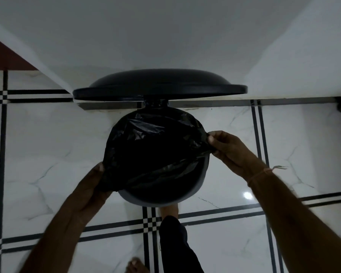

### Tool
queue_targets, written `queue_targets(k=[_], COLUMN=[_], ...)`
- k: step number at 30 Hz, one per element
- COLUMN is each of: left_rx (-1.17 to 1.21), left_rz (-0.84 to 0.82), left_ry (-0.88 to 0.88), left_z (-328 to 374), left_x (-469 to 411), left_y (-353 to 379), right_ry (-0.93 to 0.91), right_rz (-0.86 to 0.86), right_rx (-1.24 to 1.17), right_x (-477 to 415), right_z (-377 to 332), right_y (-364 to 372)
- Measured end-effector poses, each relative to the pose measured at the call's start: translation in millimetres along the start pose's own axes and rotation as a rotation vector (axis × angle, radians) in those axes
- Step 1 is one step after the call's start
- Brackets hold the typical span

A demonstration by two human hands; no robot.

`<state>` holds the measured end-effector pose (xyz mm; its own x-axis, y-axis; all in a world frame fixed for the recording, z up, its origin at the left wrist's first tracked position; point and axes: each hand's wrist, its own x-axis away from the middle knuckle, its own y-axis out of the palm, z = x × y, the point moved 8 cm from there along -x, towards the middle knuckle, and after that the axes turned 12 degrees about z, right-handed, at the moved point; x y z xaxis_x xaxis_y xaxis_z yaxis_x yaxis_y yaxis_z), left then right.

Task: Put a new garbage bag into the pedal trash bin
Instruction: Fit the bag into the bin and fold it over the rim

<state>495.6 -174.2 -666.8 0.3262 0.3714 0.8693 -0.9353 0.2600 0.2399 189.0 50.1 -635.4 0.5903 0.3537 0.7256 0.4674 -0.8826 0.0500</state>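
Your left hand [91, 186] grasps the black garbage bag [156, 146] at the near-left edge of the bin [202, 180], and your right hand [227, 148] pinches the bag at the right edge. The bag lies over the bin opening, under the raised lid [159, 83], and your foot [169, 210] is at the bin's near side.

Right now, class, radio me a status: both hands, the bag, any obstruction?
Left hand grip on garbage bag edge, right hand pinching opposite edge. Bag over far rim, near bin rim bare. Lid up, nothing blocking.

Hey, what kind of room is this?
Likely a room at home, maybe a kitchen or hallway: glossy marble-look floor tiles, plain white walls, a pedal bin and bare feet.
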Motion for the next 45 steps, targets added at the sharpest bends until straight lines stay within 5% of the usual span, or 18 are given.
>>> queue_targets(k=[3, 12, 23, 35, 45], left_rx=[0.061, 0.145, 0.514, 0.298, 0.282], left_rz=[-0.093, 0.104, 0.002, 0.111, 0.013], left_ry=[-0.057, -0.156, -0.256, -0.237, -0.193], left_z=[-13.3, -46.9, -65.8, -98.1, -102.5], left_x=[17.0, 35.1, 49.1, 62.1, 60.7], left_y=[4.5, -22.2, -6.0, -4.7, -0.1], right_ry=[-0.028, 0.086, 0.544, 0.448, 0.388], right_rz=[0.058, 0.246, 0.179, 0.098, 0.123], right_rx=[0.172, 0.357, -0.389, -0.35, -0.341], right_x=[9.9, 38.2, 75.0, 113.5, 120.8], right_z=[-3.1, 18.4, 74.7, 119.0, 143.1], right_y=[-3.1, -18.0, 10.6, 23.3, 24.2])
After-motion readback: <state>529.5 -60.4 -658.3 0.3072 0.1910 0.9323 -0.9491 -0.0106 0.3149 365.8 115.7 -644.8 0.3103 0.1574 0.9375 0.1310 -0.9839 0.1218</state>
